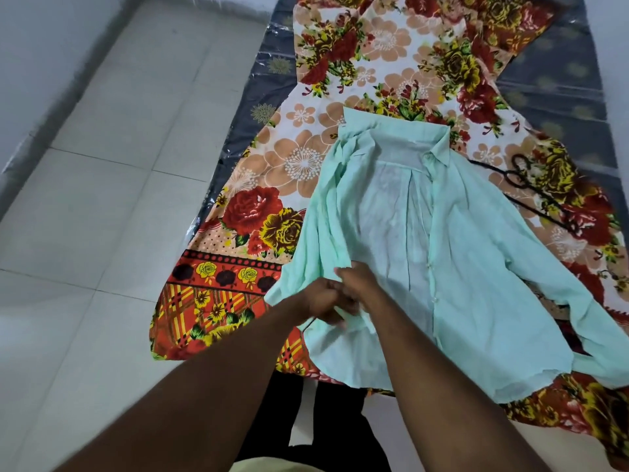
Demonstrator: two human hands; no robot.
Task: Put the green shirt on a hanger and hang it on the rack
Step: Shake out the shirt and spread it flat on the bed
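The pale green shirt (452, 253) lies spread on a floral sheet, collar at the far end, front unbuttoned with its left half bunched up. My left hand (323, 299) and my right hand (357, 279) meet at the shirt's near left front edge, both pinching the cloth. A black hanger (531, 190) lies on the sheet to the right of the collar, its hook near the shirt's shoulder. No rack is in view.
The floral sheet (391, 63) covers a dark mattress (561, 97) wrapped in plastic. White floor tiles (119, 165) run along the left, with a wall (34, 46) at the far left. My dark trousers (306, 420) show below the shirt.
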